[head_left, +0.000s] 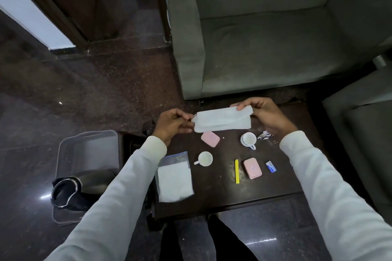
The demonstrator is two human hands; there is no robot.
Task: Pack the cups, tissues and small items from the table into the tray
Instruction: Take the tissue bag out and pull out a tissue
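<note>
White sleeves point(131, 178), both hands pinching tissue point(222, 119) ends above table point(216, 193)

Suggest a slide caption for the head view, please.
Both hands stretch a folded tissue above the cluttered table.

I'm looking at a dark wooden table point(212, 188). On it: a clear bag of tissues point(174, 177) at the left, 2 white cups point(205, 159) point(249, 140), 2 pink cases point(210, 139) point(252, 168), a yellow stick point(237, 171), a small blue packet point(271, 166), and a crumpled wrapper point(264, 135) beside the far cup.
</note>
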